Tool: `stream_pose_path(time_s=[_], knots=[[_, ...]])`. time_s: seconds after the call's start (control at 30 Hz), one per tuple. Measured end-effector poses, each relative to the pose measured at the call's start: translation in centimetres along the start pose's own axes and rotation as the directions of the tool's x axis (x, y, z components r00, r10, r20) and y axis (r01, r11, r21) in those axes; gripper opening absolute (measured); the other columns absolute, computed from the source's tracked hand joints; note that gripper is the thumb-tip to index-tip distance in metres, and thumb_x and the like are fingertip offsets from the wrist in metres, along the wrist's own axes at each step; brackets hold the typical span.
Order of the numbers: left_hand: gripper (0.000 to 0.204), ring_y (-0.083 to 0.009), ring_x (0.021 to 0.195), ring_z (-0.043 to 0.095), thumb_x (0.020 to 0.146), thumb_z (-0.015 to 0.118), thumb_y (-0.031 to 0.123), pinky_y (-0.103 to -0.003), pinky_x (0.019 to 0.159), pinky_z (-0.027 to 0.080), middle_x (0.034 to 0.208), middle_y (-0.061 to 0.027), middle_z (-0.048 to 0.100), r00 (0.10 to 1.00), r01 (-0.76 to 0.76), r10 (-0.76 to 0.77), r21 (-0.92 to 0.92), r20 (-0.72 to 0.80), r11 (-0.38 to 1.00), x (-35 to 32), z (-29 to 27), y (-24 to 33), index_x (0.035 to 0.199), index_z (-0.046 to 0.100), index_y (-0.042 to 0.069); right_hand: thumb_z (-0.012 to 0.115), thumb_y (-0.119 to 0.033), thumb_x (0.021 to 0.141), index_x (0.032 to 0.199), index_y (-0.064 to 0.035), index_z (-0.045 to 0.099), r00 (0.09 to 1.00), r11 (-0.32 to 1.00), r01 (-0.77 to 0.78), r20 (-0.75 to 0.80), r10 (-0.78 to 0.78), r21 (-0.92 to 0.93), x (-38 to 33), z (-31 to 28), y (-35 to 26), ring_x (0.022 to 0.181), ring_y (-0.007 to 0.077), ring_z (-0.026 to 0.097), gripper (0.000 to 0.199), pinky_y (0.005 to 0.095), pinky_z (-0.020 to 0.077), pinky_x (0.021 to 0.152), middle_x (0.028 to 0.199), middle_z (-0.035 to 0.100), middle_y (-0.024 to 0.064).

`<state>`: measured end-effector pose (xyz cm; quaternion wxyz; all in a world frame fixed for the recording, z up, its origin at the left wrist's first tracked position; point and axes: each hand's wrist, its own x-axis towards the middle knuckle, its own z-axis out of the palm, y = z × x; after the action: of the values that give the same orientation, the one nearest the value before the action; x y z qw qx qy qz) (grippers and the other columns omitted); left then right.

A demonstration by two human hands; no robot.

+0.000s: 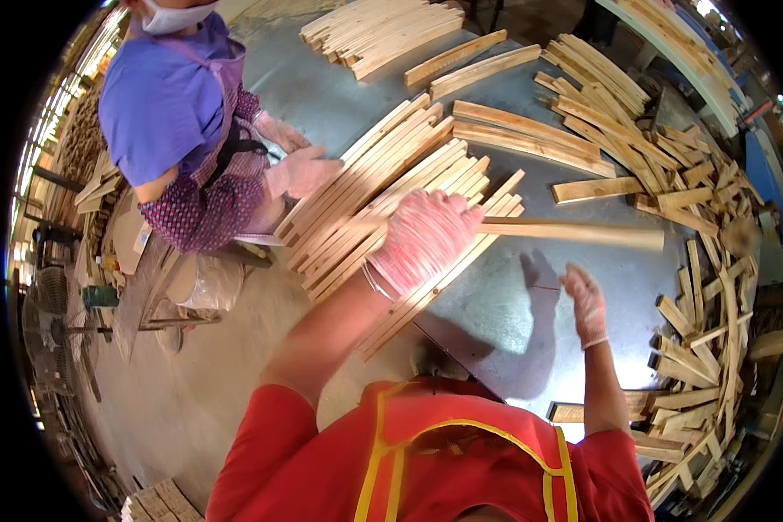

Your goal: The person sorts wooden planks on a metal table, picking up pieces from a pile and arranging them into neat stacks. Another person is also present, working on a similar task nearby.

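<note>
My left hand (428,237), in a pink-and-white work glove, is closed around a long wooden strip (574,230). The strip sticks out to the right above the grey metal table (487,304), its far end slightly blurred. Beneath and beyond that hand lies a slanting row of wooden strips (370,174), side by side. My right hand (585,304), gloved too, hovers over the table's right part, apart from the strip. Its fingers are loosely bent and a little blurred, with nothing visible in them.
Across the row on the left stands a co-worker in a blue shirt, gloved hands (303,170) near the strips' ends. A bundle of strips (383,30) lies at the far side. Loose wood pieces (692,348) heap along the right edge. A fan (48,313) stands far left.
</note>
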<state>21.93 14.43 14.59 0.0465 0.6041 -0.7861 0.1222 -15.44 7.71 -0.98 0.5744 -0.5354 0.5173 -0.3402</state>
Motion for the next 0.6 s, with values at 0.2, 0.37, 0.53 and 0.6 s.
stream_pose_path(time_s=[0.2,0.37,0.53,0.6], knots=[[0.021,-0.0264,0.100,0.066,0.095,0.062,0.014,-0.042,0.084,0.053,0.107,-0.0060,0.069,0.957,-0.177,0.156,-0.070,-0.244,0.982,-2.4,9.1,-9.9,0.109,0.075,0.022,0.074,-0.032,0.101,0.144,0.0036,0.062,0.949,0.949,-0.261,-0.135,0.286,0.177,-11.6,-0.8,1.7,0.118,0.0221,0.066,0.057,0.0355,0.0501,0.106,0.126,0.073,0.0135],[0.024,-0.0350,0.101,0.064,0.097,0.058,0.010,-0.046,0.088,0.056,0.109,-0.0151,0.066,0.980,0.060,-0.036,-0.120,0.194,0.991,-7.9,13.8,-12.7,0.117,0.071,0.009,0.072,-0.037,0.099,0.146,-0.0002,0.061,0.927,0.932,-0.336,-0.224,0.301,-0.138,-14.9,-6.7,3.2,0.120,0.0205,0.067,0.060,0.0327,0.0508,0.106,0.130,0.073,0.0135],[0.041,-0.0398,0.125,0.062,0.095,0.065,0.012,-0.047,0.105,0.052,0.139,-0.0209,0.063,0.980,0.151,-0.158,0.062,0.118,0.987,-9.3,11.3,-4.9,0.135,0.066,0.004,0.068,-0.037,0.100,0.153,-0.0081,0.056,0.892,0.618,-0.425,-0.424,0.159,-0.661,-14.3,-22.3,1.7,0.134,0.0323,0.062,0.062,0.0379,0.0478,0.113,0.146,0.065,0.0160],[0.050,-0.0390,0.133,0.059,0.094,0.068,0.015,-0.049,0.113,0.047,0.147,-0.0212,0.060,0.994,0.088,-0.087,-0.002,0.063,0.996,-10.2,11.9,0.2,0.143,0.063,0.005,0.066,-0.032,0.099,0.157,-0.0116,0.050,0.880,0.231,-0.474,-0.447,0.163,-0.849,-13.6,-30.2,2.1,0.143,0.0327,0.053,0.064,0.0412,0.0434,0.117,0.154,0.058,0.0147]])
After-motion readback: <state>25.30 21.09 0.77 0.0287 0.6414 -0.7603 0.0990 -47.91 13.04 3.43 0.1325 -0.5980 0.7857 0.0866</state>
